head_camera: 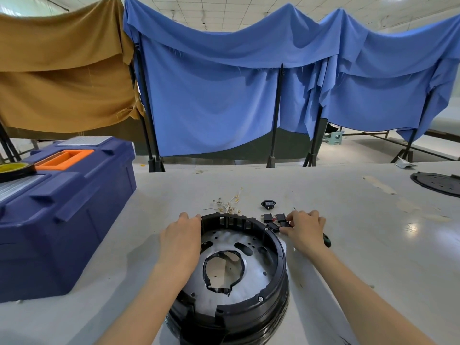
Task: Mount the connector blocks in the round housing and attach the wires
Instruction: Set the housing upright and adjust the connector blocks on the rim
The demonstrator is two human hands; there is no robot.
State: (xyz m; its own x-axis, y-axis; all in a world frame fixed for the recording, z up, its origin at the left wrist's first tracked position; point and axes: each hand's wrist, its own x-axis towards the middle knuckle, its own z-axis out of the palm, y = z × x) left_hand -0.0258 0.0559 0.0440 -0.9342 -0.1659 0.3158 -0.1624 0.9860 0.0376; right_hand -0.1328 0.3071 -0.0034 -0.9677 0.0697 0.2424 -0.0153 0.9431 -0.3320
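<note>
Round housing (278, 297) on pale surface (361, 245), lower ctr of frame.
Surface fills the btm half; blue toolbox (62, 220) sits at left edge. Housing lies open side up w/ black rim and metal plate inside. Left hand (180, 241) grips its upper-left rim, fingers curled over the edge. Right hand (307, 231), just right of the rim, pinches one of the connector blocks (275, 220), which lie in a small cluster just beside the housing's upper-right side. Loose wires (229, 201) lie just above the housing, black socket (268, 204) right of them.
</note>
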